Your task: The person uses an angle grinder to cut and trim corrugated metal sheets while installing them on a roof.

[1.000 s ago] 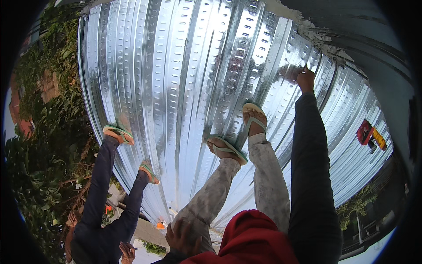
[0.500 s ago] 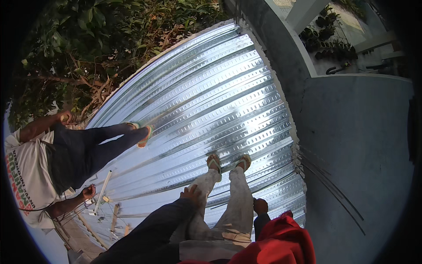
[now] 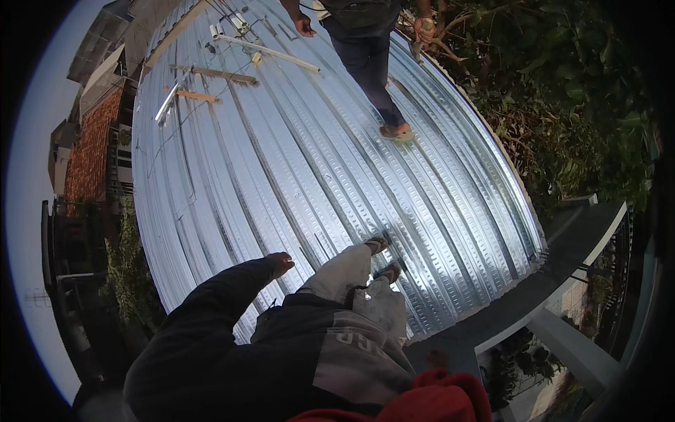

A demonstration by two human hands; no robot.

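Observation:
My left hand (image 3: 282,264) is held out in front of my dark sleeve, above the silvery ribbed metal decking (image 3: 309,204). Its fingers look loosely bent and apart, with nothing seen in them. Low on the right, beside the red cloth (image 3: 443,401), my right hand (image 3: 437,360) is dark and smeared, so its fingers cannot be made out. Both my feet, in sandals, stand on the decking, one sandal (image 3: 377,244) slightly ahead of the other. Pale dusty trousers (image 3: 337,274) cover my legs.
Ahead, another person (image 3: 365,49) walks on the decking. A long white strip (image 3: 267,53), a wooden board (image 3: 214,74) and a short metal piece (image 3: 169,98) lie far left. A concrete wall (image 3: 506,309) borders the right; trees (image 3: 562,84) crowd the far right edge.
My view has swung left, bringing the other person from the left to the far middle. My left hand has left my thigh and now hangs over the decking.

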